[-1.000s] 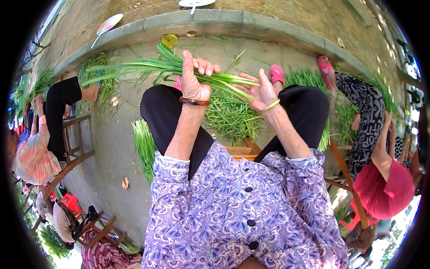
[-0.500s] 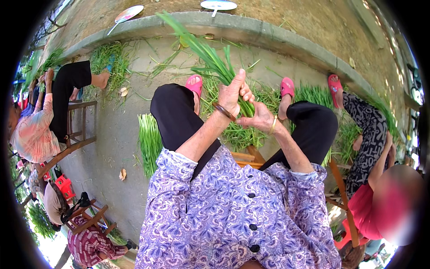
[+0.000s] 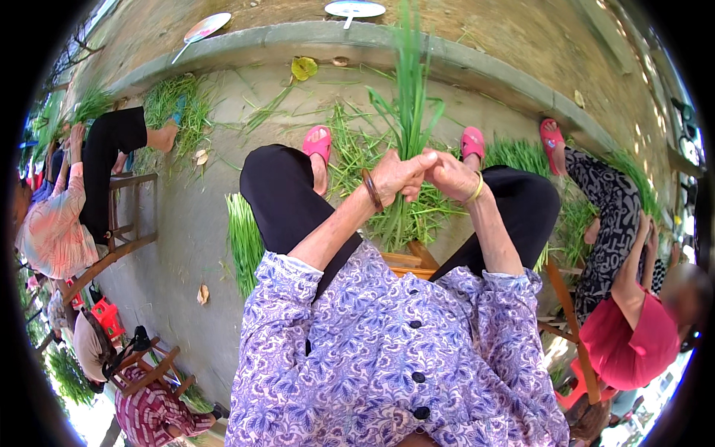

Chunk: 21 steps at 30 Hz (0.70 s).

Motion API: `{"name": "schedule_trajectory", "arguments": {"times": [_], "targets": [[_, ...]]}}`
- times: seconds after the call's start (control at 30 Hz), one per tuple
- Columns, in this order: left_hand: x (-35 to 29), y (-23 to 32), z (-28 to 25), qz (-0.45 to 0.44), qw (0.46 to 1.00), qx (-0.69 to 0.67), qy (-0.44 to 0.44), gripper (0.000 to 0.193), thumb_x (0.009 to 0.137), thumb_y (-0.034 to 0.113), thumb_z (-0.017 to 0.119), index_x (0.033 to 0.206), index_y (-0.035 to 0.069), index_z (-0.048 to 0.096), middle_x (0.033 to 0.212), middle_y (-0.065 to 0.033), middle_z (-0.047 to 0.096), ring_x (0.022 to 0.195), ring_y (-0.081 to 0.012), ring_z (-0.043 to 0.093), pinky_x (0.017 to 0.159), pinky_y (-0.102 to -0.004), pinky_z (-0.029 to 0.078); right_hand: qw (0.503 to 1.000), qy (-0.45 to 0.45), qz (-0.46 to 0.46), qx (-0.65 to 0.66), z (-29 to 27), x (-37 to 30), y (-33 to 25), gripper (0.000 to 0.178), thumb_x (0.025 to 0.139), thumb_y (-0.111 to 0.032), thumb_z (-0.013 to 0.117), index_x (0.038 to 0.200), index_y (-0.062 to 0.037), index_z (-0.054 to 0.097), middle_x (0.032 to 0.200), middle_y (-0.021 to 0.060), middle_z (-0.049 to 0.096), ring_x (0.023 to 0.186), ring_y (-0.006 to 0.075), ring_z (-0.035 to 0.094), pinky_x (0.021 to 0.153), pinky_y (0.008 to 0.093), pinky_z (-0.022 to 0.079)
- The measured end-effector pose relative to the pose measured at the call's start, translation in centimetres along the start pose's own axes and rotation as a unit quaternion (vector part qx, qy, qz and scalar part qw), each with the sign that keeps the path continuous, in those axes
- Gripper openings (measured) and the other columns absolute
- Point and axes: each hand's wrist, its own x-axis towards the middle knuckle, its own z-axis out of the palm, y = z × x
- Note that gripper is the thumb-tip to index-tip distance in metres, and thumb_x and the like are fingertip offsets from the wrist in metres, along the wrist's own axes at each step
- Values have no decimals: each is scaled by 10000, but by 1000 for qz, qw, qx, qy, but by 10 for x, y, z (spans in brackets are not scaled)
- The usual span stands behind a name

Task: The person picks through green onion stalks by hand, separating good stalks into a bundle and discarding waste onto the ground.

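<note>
Grey concrete ground (image 3: 186, 223), sloping up to a raised concrete curb (image 3: 246, 41) far beyond the fingertips. Directly beneath the fingers (image 3: 417, 160), spread loosely over the concrete: a heap of cut green stalks (image 3: 357, 160), reaching out to both sides between two pink sandals (image 3: 316, 141). Left of the fingers, well apart: a tidy bundle of green stalks (image 3: 242, 238) laid flat. Further left and beyond: another scattered green pile (image 3: 175, 100). Right of the fingers: more greens (image 3: 521, 153) heaped near the curb. Beyond the fingertips: a yellowed leaf (image 3: 303, 67) by the curb. Left and nearer than the fingers: dry leaf scraps (image 3: 202, 294) on bare concrete.
</note>
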Motion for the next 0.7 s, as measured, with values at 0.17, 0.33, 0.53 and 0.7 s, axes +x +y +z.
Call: {"name": "schedule_trajectory", "arguments": {"times": [0.17, 0.33, 0.53, 0.7], "targets": [[3, -3, 7, -34, 985, 169, -20, 293, 757, 308, 566, 636, 78, 430, 449, 42, 327, 346, -62, 317, 322, -212, 241, 972, 73, -171, 142, 36, 6, -25, 678, 648, -338, 680, 1132, 17, 366, 904, 82, 535, 904, 247, 529, 842, 369, 393], [11, -14, 6, -44, 943, 330, -3, 322, 742, 265, 535, 523, 59, 421, 397, -4, 369, 335, -105, 370, 328, -253, 271, 956, 105, -214, 169, 21, 0, -33, 490, 705, -173, 638, 1103, -15, 401, 815, 35, 506, 811, 204, 539, 784, 396, 448], [16, -25, 5, -32, 918, 395, -7, 355, 734, 303, 539, 525, 32, 444, 403, -22, 394, 362, -111, 387, 370, -270, 314, 930, 227, -252, 144, 23, -13, -48, 218, 774, -104, 550, 965, -17, 491, 623, 1, 443, 584, 126, 470, 605, 345, 453], [23, -37, -7, 45, 876, 479, 32, 350, 726, 309, 556, 604, -15, 504, 462, -46, 440, 438, -146, 404, 444, -307, 343, 921, 243, -285, 104, 23, -22, -59, 174, 808, -147, 503, 930, -23, 487, 601, -4, 403, 521, 109, 396, 563, 315, 416]]}}
